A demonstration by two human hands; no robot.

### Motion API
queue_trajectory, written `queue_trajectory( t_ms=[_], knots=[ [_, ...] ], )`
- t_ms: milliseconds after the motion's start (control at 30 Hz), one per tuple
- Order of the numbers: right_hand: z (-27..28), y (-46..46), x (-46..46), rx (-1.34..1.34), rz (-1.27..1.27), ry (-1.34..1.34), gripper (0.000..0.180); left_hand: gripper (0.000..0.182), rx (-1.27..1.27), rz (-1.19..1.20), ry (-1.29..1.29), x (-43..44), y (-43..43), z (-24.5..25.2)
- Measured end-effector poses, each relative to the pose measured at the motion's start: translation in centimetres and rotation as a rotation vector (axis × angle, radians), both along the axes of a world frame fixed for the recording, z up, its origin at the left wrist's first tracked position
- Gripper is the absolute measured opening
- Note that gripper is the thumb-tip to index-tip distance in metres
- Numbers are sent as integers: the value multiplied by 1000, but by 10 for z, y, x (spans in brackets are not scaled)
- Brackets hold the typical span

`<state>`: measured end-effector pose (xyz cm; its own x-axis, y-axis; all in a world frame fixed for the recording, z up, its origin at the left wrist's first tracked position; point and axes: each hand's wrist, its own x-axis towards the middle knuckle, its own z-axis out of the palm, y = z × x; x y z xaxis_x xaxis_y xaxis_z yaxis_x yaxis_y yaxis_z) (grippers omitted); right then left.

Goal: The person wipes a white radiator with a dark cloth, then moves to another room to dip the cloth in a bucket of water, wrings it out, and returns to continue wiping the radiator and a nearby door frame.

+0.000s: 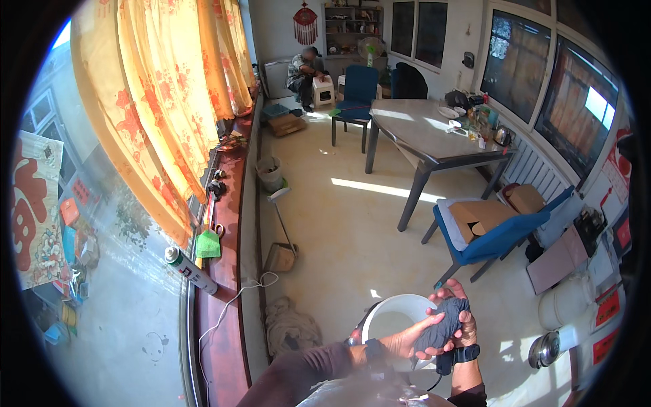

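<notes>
A bunched dark grey cloth (443,325) is squeezed between my two hands, above the right part of a white bucket (374,318). My left hand (414,338) grips its lower left end. My right hand (467,325) is wrapped round its right side, with some fingers raised behind it. Both wrists wear dark straps. The bucket stands on the floor, and my forearms cover part of it. The liquid or surface inside it is hard to make out.
Left runs a reddish windowsill with a spray can (190,270) and a green fly swatter (208,244). A dustpan (281,257) and crumpled cloth (290,328) lie on the floor. A blue chair (508,231) holds a carton. A kettle (544,350) stands right. A person (303,76) sits far back.
</notes>
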<state>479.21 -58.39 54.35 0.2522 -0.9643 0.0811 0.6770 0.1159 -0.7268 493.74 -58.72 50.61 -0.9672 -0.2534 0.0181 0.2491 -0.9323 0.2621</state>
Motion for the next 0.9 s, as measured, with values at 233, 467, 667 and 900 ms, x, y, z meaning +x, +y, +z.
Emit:
queue_trajectory(
  t_ms=[233,467,667,900],
  knots=[
    [0,4,-16,3,-75,452,31,48,-283,115,-324,18,3,7],
    [-14,1,-28,-146,129,102,91,50,145,90,-213,1,13,0],
    [3,4,-26,-58,216,92,60,51,141,-80,16,0,21,7],
    [14,24,-22,29,-60,113,30,42,-69,62,-156,16,20,21]
  ],
)
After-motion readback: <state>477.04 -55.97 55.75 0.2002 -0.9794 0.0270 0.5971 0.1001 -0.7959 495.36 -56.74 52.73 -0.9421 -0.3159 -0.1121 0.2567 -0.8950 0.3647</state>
